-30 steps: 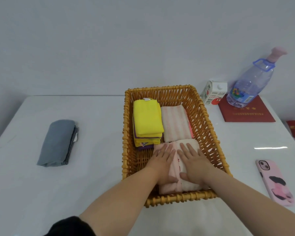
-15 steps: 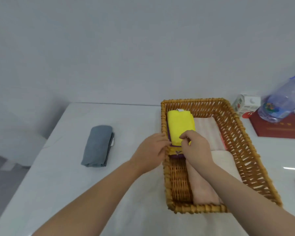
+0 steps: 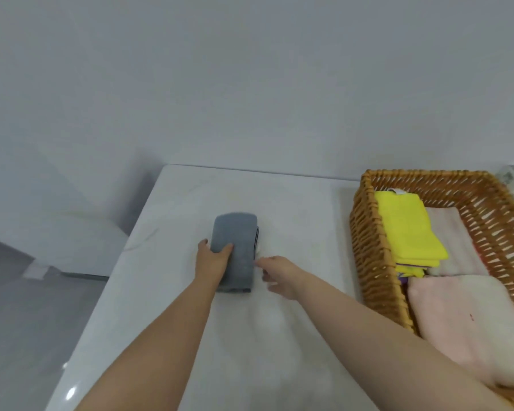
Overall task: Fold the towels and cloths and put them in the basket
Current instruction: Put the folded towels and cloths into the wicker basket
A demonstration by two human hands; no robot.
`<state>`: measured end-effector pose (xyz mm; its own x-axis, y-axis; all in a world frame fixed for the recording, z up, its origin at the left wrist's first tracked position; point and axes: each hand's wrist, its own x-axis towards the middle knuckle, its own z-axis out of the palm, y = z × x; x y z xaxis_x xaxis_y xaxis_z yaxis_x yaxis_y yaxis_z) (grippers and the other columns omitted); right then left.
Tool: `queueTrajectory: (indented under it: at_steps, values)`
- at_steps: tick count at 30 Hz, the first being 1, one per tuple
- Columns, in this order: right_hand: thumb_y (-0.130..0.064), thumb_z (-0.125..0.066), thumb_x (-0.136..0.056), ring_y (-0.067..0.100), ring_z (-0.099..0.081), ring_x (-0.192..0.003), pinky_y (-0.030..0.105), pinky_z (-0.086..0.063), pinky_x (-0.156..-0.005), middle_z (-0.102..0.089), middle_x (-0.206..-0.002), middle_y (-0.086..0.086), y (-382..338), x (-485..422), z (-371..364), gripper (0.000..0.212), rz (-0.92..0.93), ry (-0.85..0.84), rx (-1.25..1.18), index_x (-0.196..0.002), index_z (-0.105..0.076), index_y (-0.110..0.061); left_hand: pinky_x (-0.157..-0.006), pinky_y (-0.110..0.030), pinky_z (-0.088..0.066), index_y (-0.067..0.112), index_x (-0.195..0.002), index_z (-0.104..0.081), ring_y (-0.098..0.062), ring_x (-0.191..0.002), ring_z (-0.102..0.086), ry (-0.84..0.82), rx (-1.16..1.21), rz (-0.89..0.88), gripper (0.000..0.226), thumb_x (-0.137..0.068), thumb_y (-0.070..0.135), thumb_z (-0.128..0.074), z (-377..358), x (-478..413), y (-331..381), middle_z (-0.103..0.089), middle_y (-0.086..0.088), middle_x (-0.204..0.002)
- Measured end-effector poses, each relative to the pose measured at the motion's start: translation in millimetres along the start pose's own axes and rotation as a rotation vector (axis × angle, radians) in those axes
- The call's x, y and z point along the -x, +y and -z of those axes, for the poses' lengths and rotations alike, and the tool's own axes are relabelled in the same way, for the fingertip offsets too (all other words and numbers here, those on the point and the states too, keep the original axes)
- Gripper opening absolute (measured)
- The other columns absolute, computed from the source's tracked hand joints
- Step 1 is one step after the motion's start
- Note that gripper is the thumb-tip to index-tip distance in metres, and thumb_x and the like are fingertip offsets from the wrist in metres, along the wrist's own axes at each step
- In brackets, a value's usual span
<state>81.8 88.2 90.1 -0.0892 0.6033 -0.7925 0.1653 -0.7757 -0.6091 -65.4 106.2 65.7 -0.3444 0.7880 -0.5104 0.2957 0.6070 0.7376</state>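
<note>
Clasping soft grey folded towel: left grip; right grip loose, beside it.

- Pale grey wall beyond the grip, evenly lit.
- White glossy table under the grip; glints at its left edge.
- Grey floor left of the grip.

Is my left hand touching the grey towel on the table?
Touching. The head view shows the left hand on the grey towel: thumb lying on its top, fingers down its left edge, no gap between them.
</note>
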Motion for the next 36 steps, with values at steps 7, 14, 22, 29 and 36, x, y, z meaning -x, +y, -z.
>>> queueTrajectory:
  at_steps: [7,14,22,29,36]
  values:
    - [-0.030,-0.068,-0.086,0.029,-0.066,-0.093,0.037,-0.056,-0.079,-0.067,-0.109,0.017,8,-4,-3,0.048,-0.002,-0.028,-0.276,-0.118,-0.057,0.004,-0.086,-0.041,-0.053,-0.005,-0.118,-0.056,-0.033,-0.099,-0.063,-0.343,0.353,0.231,0.042,-0.083,0.012,-0.069,-4,8,5,-0.066,-0.018,-0.108]
    - [-0.032,-0.071,-0.082,0.030,-0.067,-0.099,0.041,-0.055,-0.085,-0.068,-0.110,0.017,-25,63,67,0.048,0.233,0.058,-0.304,-0.116,-0.058,0.000,-0.081,-0.036,-0.055,-0.001,-0.124,-0.055,-0.029,-0.102,-0.064,-0.630,0.472,-0.030,0.042,-0.084,0.006,-0.062,-20,57,67,-0.066,-0.016,-0.116]
    - [-0.009,-0.065,-0.084,0.022,-0.069,-0.086,0.034,-0.057,-0.070,-0.069,-0.102,0.011,-23,169,198,0.027,0.526,0.343,-0.318,-0.110,-0.057,-0.005,-0.081,-0.024,-0.054,0.006,-0.112,-0.058,-0.002,-0.088,-0.064,-0.655,0.377,-0.483,0.022,-0.096,0.020,-0.053,-98,156,146,-0.065,-0.002,-0.105]
    - [-0.014,-0.072,-0.067,0.028,-0.067,-0.091,0.036,-0.052,-0.069,-0.068,-0.107,0.014,54,188,271,0.048,0.361,0.428,-0.296,-0.112,-0.058,-0.009,-0.115,-0.027,-0.018,0.021,-0.152,-0.013,-0.012,-0.141,-0.024,-0.500,0.118,-0.475,0.065,-0.098,0.019,-0.048,-186,190,95,-0.024,0.006,-0.153]
    - [-0.009,-0.067,-0.070,0.032,-0.068,-0.082,0.037,-0.058,-0.068,-0.070,-0.092,0.018,100,166,265,0.035,0.052,0.330,-0.126,-0.104,-0.061,0.000,-0.117,-0.033,-0.021,0.022,-0.152,-0.007,-0.016,-0.142,-0.023,-0.451,0.114,-0.457,0.061,-0.101,0.022,-0.040,-196,191,82,-0.020,0.002,-0.157]
